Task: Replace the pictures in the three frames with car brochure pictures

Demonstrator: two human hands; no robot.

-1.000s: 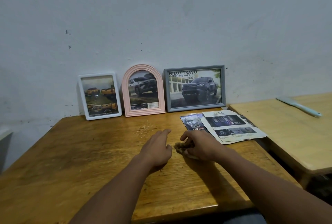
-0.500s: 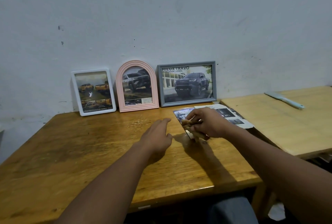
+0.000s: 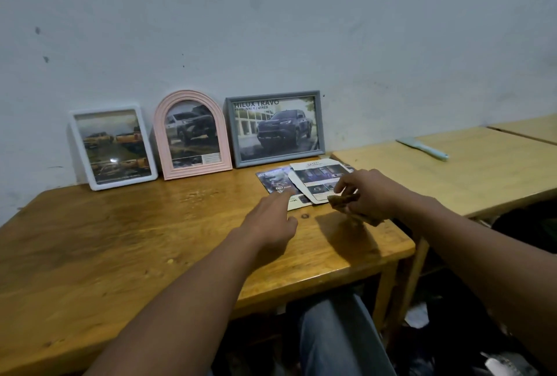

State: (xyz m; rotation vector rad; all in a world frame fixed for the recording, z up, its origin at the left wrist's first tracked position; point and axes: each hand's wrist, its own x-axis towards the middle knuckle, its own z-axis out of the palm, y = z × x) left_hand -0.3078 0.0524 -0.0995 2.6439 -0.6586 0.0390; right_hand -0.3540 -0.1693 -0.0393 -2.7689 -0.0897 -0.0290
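Three frames lean against the wall at the back of the wooden table (image 3: 120, 249), each showing a car picture: a white frame (image 3: 113, 147) on the left, a pink arched frame (image 3: 193, 134) in the middle, a grey frame (image 3: 275, 128) on the right. Cut brochure sheets (image 3: 313, 179) lie flat in front of the grey frame. My right hand (image 3: 366, 194) hovers over their near edge and grips a small stack of brownish pictures (image 3: 342, 201). My left hand (image 3: 271, 221) rests on the table with fingers extended, its fingertips at the brochure's near left edge.
A second, lighter table (image 3: 470, 176) stands to the right with a pale blue cutter (image 3: 423, 148) on it. A gap separates the two tables. My knee in jeans (image 3: 337, 336) shows below the table's front edge.
My right hand has lifted the small brown stack off the table and carried it right, over the brochure sheets. My left hand slid slightly toward the brochure. The camera view shifted.
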